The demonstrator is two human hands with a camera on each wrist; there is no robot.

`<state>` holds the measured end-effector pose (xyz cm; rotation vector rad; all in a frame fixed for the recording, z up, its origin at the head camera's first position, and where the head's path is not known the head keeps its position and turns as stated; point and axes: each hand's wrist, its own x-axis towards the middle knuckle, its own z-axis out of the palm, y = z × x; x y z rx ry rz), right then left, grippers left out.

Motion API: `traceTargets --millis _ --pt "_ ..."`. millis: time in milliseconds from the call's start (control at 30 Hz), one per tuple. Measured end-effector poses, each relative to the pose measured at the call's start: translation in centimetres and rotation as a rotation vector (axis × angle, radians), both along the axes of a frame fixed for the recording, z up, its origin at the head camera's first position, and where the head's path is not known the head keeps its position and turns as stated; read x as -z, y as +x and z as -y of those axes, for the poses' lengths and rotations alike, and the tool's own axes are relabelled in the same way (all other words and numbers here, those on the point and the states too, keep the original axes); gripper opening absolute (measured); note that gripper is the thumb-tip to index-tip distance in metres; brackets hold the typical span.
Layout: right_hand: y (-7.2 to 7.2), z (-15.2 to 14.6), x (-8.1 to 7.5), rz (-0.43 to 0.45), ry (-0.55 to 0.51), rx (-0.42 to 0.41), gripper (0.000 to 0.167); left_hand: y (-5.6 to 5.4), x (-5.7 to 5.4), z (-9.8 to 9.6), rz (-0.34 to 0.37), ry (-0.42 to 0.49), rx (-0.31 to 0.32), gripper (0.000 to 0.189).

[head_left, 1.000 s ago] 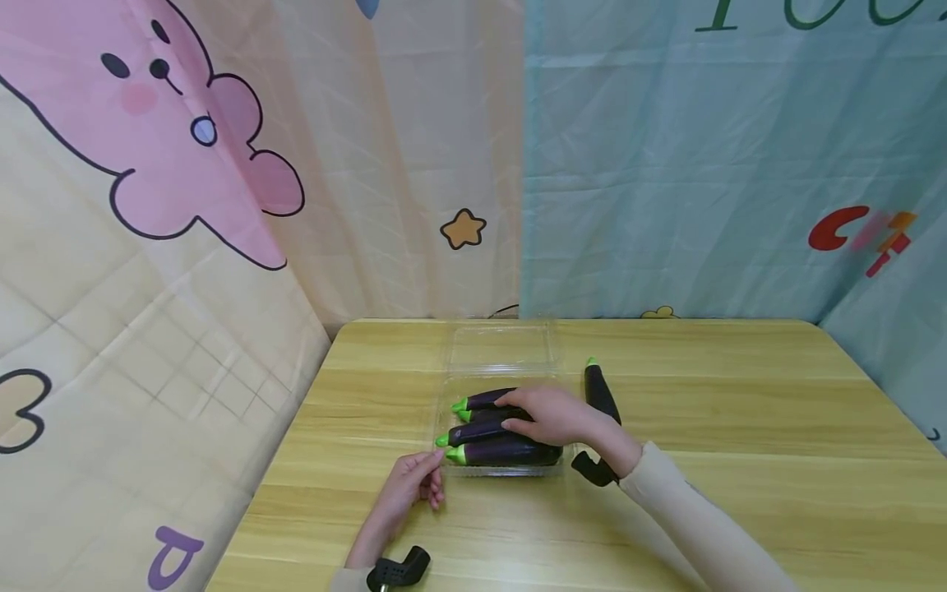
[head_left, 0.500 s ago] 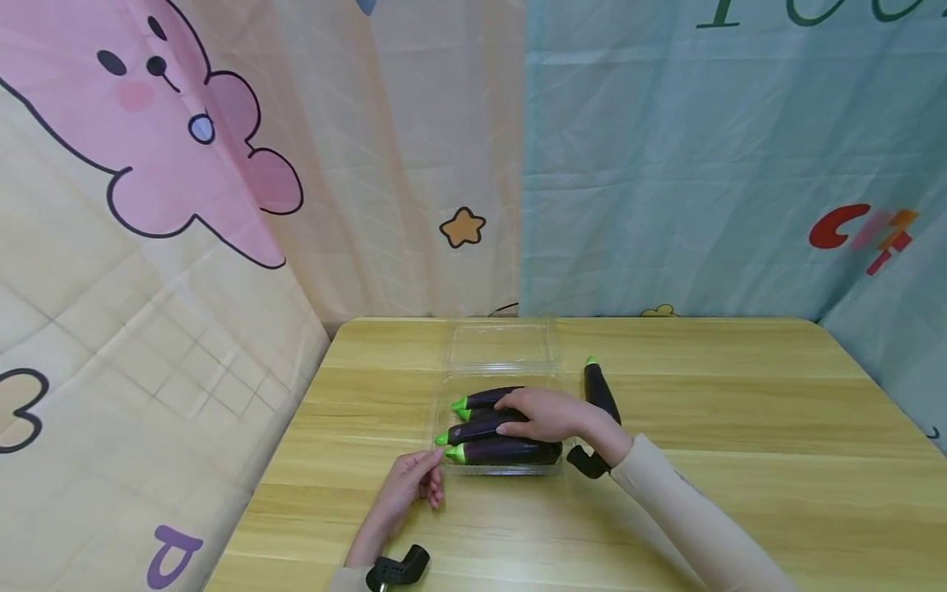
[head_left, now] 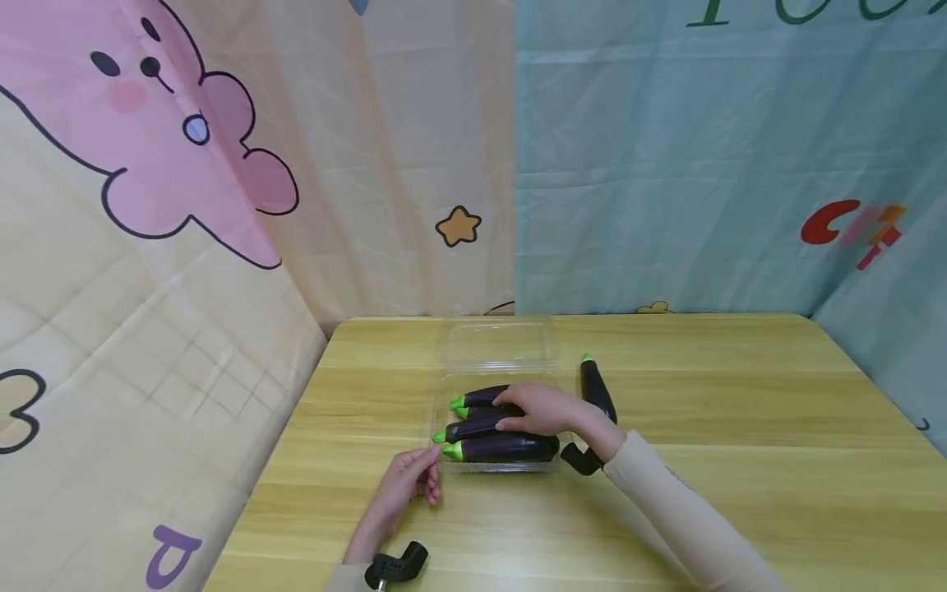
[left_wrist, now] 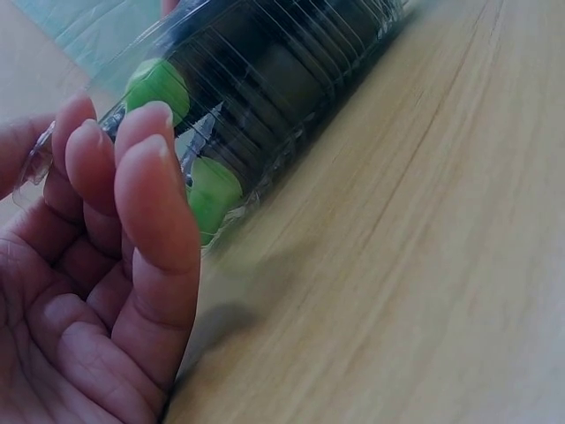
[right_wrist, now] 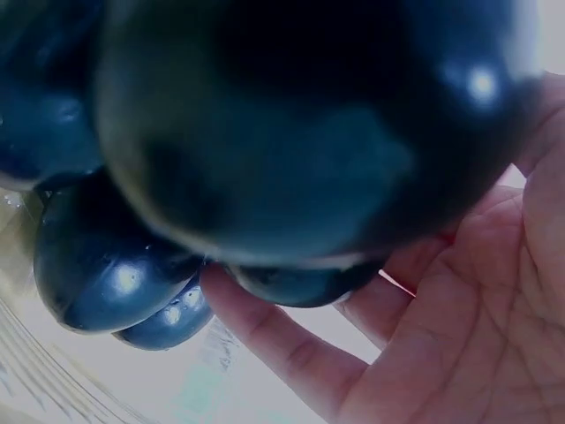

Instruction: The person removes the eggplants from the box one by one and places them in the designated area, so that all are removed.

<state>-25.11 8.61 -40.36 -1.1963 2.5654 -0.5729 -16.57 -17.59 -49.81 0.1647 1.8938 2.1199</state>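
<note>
Several dark purple eggplants with green stems lie side by side in a clear plastic clamshell box (head_left: 499, 468), whose lid (head_left: 497, 345) is folded back. My right hand (head_left: 546, 411) reaches over the box and grips one eggplant (head_left: 469, 428) from above. In the right wrist view that eggplant (right_wrist: 309, 159) fills the space between thumb and fingers, beside other eggplants (right_wrist: 115, 265). At the box's front left corner, my left hand (head_left: 405, 481) pinches the rim between thumb and fingers. The nearest eggplant (head_left: 510, 449) lies along the front wall.
One more eggplant (head_left: 598, 390) lies on the wooden table (head_left: 740, 460) right of the box, partly behind the right wrist. Printed curtains (head_left: 651, 164) hang behind and beside the table. Each wrist carries a black camera mount (head_left: 396, 566).
The right hand shifts only very slightly over the held eggplant, its forearm a little to the left. The left hand stays at the box rim. The head view drifts slightly.
</note>
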Motion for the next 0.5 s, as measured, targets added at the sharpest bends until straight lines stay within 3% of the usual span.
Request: traceTargets --millis 500 --pt "0.03 -0.04 -0.09 -0.031 -0.004 -0.024 0.034 0.04 -0.08 -0.13 -0.007 0.001 -0.014 0.04"
